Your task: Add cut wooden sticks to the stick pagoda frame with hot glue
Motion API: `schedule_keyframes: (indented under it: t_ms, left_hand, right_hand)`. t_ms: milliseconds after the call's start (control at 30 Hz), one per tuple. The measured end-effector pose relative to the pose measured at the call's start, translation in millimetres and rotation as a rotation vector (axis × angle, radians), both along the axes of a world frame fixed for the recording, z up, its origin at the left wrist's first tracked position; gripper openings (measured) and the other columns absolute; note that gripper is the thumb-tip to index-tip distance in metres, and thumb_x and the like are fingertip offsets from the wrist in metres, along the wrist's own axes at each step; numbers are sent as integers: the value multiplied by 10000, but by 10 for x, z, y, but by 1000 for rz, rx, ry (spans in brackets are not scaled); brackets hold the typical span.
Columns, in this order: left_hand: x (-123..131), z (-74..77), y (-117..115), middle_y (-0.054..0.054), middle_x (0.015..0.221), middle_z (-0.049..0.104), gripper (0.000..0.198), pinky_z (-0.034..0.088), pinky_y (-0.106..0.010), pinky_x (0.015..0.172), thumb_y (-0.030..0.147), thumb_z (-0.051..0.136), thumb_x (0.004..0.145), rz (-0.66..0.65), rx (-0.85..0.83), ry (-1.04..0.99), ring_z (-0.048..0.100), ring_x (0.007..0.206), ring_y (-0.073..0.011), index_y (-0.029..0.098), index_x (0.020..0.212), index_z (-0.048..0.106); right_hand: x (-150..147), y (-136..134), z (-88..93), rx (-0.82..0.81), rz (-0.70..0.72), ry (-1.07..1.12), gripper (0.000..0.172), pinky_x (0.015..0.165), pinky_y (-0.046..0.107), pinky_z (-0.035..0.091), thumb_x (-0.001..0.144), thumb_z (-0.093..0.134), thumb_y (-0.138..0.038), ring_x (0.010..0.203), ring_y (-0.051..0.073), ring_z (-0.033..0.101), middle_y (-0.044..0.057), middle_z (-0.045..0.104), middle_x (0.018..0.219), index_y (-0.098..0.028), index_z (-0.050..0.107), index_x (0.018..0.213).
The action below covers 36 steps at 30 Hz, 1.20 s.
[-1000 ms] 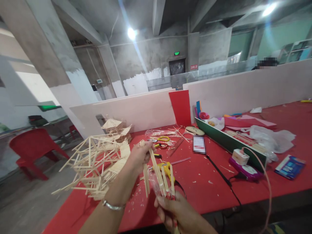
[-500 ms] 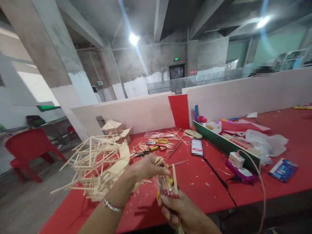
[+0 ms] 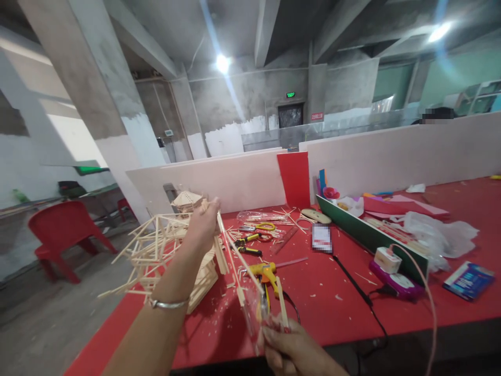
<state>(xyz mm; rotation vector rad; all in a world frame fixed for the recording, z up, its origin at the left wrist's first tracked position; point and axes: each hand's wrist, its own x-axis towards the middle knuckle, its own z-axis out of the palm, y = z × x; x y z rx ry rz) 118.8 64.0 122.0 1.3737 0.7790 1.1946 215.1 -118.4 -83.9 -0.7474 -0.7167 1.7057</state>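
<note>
My left hand is raised over the red table, fingers closed on a few thin wooden sticks that slant down to the right. My right hand sits at the bottom edge, gripping a clear plastic packet of sticks; one stick stands up out of it. Behind my left hand lies a large model built of wooden sticks. A yellow glue gun lies on the table just beyond the packet.
Scissors and pliers, a clear ruler, a phone and a black cable lie mid-table. A green board, plastic bags, a white-and-purple power adapter and a blue packet sit at right. White partitions back the table; a red chair stands left.
My left hand has lifted up and to the left, drawing sticks out of the packet. My right hand has dropped slightly toward the bottom edge. The glue gun is uncovered.
</note>
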Motion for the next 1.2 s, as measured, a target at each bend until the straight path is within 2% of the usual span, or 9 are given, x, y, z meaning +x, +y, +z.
schedule_keyframes:
  t_ms: [167, 300, 367, 433, 533, 633, 833, 967, 1200]
  left_hand:
    - [135, -229, -154, 120, 412, 284, 446, 172, -212, 369, 485, 711, 751, -54, 11, 117, 232, 345, -58, 236, 566, 391]
    - [226, -341, -235, 99, 407, 347, 480, 187, -216, 390, 465, 774, 681, -53, 23, 128, 279, 375, -58, 212, 500, 409]
    - [241, -359, -247, 100, 404, 354, 468, 188, -209, 391, 467, 797, 645, -47, 3, 115, 284, 377, -56, 203, 497, 439]
    - [235, -368, -263, 107, 400, 341, 422, 169, -204, 379, 508, 785, 637, -63, -50, 101, 262, 360, -55, 198, 540, 515]
    - [207, -389, -303, 90, 416, 378, 413, 113, -203, 362, 545, 783, 600, -135, -163, 96, 244, 339, -51, 162, 613, 628]
    - [197, -422, -314, 71, 407, 395, 399, 93, -201, 356, 494, 810, 551, -154, -239, 71, 251, 338, -44, 128, 594, 659]
    - [223, -443, -217, 93, 371, 342, 299, 117, -188, 353, 411, 775, 581, -38, -241, -80, 239, 345, -38, 128, 610, 685]
    - [242, -432, -216, 94, 376, 358, 250, 120, -179, 346, 349, 774, 575, -24, -240, -124, 255, 353, -41, 120, 653, 710]
    - [185, -279, -205, 10, 565, 628, 330, 107, -173, 330, 358, 827, 552, -60, -259, -138, 253, 332, -4, 112, 746, 722]
  right_hand:
    - [45, 208, 369, 30, -337, 73, 560, 385, 143, 171, 685, 738, -673, 388, -17, 225, -81, 524, 589, -174, 652, 922]
    - [25, 338, 673, 89, -362, 9, 522, 383, 181, 192, 617, 823, -604, 380, 15, 243, -96, 380, 426, -120, 689, 757]
    - [-23, 393, 744, 111, -404, -20, 452, 401, 182, 227, 601, 866, -517, 406, 22, 307, -69, 444, 440, -112, 686, 689]
    - [-71, 444, 760, 119, -450, -27, 432, 436, 173, 278, 597, 870, -497, 469, 37, 408, -29, 556, 524, -115, 699, 703]
    - [-108, 498, 726, 112, -448, -32, 466, 455, 176, 308, 612, 844, -531, 495, 56, 462, -18, 584, 561, -121, 725, 799]
    - [-104, 495, 686, 113, -421, -61, 495, 420, 176, 253, 647, 809, -564, 447, 42, 415, -25, 572, 553, -121, 725, 852]
    - [-75, 318, 609, 109, -346, -125, 539, 375, 187, 151, 704, 726, -656, 362, 9, 262, -73, 460, 488, -127, 675, 796]
    - [-65, 207, 555, 109, -350, -154, 560, 374, 188, 146, 702, 710, -676, 361, 9, 260, -73, 467, 497, -130, 659, 814]
    - [-73, 216, 600, 161, -363, -232, 537, 379, 206, 124, 731, 690, -648, 342, 23, 257, -9, 536, 436, -144, 579, 584]
